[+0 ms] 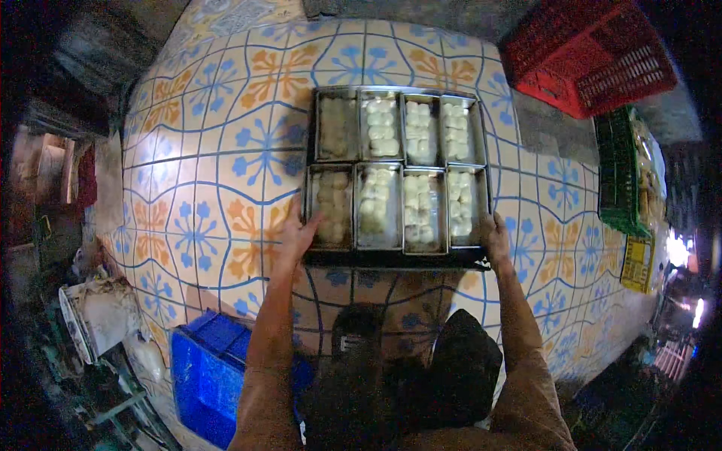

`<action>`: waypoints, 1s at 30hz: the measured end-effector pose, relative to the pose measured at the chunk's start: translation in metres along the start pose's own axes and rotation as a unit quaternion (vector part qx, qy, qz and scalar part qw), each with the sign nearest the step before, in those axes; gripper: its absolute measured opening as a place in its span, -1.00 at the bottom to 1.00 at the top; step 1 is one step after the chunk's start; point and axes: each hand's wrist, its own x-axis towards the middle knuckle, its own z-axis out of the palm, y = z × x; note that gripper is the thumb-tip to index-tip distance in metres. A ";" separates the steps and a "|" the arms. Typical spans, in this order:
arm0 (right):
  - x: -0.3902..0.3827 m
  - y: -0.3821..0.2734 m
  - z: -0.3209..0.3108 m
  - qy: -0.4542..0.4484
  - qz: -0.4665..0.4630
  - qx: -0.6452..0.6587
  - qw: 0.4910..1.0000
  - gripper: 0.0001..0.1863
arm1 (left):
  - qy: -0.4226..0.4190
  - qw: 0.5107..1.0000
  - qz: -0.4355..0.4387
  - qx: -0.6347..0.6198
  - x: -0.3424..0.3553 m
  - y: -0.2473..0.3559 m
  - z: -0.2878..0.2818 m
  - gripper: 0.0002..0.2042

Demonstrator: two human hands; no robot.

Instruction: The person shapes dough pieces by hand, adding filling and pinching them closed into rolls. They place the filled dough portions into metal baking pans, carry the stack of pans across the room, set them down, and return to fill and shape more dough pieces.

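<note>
In front of me a dark baking tray (391, 261) carries several metal loaf pans (392, 225) in two rows. Pale round dough balls (381, 124) sit packed together in the pans; those on the left lie in shade and look darker. My left hand (299, 234) is closed on the tray's left edge near its front corner, thumb over the rim. At the opposite edge my right hand (496, 239) is closed on the tray too. The undersides of both hands are hidden. The tray appears held above the floor.
A patterned tile floor (188, 161) spreads beneath. At the far right lies a red plastic crate (556, 56), with a green crate (620, 173) and yellow crate (637, 264) nearer. A blue bin (203, 376) stands near left, by a whitish box (99, 316). My dark shoes (466, 361) are below the tray.
</note>
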 end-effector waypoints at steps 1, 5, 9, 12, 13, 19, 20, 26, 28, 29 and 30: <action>0.009 -0.001 0.030 -0.021 -0.003 0.013 1.000 -0.56 | 0.007 0.999 0.012 0.033 0.001 -0.005 -0.023 -0.33; 0.030 -0.011 0.070 -0.058 -0.097 -0.080 0.990 -0.48 | 0.052 0.975 0.129 0.172 -0.029 -0.015 -0.070 -0.44; 0.009 -0.062 0.081 -0.065 0.037 -0.397 0.915 -0.51 | 0.157 0.982 0.102 0.036 -0.159 0.027 -0.061 -0.71; -0.023 -0.076 0.081 -0.058 -0.086 -0.314 0.944 -0.53 | 0.104 0.961 -0.165 -0.196 -0.299 0.001 -0.066 -0.65; -0.036 -0.076 0.078 -0.061 -0.086 -0.320 0.942 -0.53 | 0.013 0.959 -0.257 -0.119 -0.354 -0.003 -0.071 -0.58; -0.129 -0.046 0.067 -0.033 -0.177 -0.419 0.890 -0.48 | -0.008 0.613 -0.630 -0.477 -0.546 -0.077 -0.042 0.02; -0.148 -0.053 0.070 -0.060 -0.142 -0.407 0.900 -0.47 | 0.131 0.610 -0.560 -0.546 -0.556 -0.084 -0.027 0.17; -0.209 -0.082 0.055 -0.150 -0.103 -0.459 0.870 -0.54 | 0.422 0.679 -0.377 -0.468 -0.570 -0.201 0.027 -0.33; -0.220 -0.087 0.064 -0.210 0.003 -0.428 0.879 -0.55 | 0.457 0.552 -0.284 -0.637 -0.599 -0.241 0.011 -0.58; -0.226 -0.102 0.059 -0.260 0.012 -0.406 0.876 -0.60 | 0.444 0.804 -0.259 -0.298 -0.598 -0.230 0.020 -0.61; -0.235 -0.118 0.062 -0.274 0.043 -0.407 0.870 -0.58 | 0.449 0.801 -0.261 -0.299 -0.600 -0.219 0.012 -0.61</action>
